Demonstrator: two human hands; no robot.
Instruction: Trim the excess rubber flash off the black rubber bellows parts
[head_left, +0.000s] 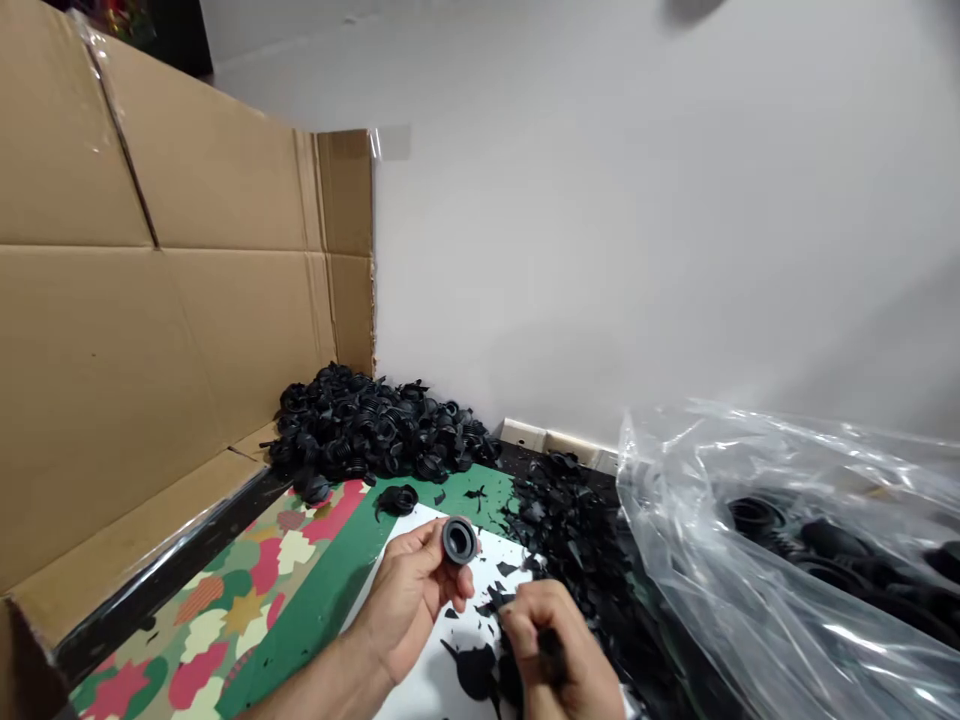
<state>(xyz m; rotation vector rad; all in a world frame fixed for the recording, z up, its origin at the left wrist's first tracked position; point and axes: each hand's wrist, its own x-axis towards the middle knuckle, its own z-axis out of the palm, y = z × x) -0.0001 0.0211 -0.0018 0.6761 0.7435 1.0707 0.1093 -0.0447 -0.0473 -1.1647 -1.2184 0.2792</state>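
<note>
My left hand (pixel 409 590) pinches a black rubber bushing (pixel 459 541), a round ribbed ring with its open end turned toward me. My right hand (pixel 559 650), lower and to the right, is curled into a fist around something dark that the fingers mostly hide; its kind I cannot make out. Beneath both hands lies a white sheet (pixel 435 655), strewn with black rubber scraps (pixel 476 670). Just beyond the left hand, one untrimmed black rubber piece (pixel 397 499) with ragged flaps rests by the sheet's far edge.
A heap of black rubber parts (pixel 375 425) is piled against the cardboard wall (pixel 225 200). Trimmed-off black scraps (pixel 574 530) form another heap on the right. Farther right, a clear plastic bag (pixel 750 450) holds black parts. Green patterned paper (pixel 217 620) covers the left side.
</note>
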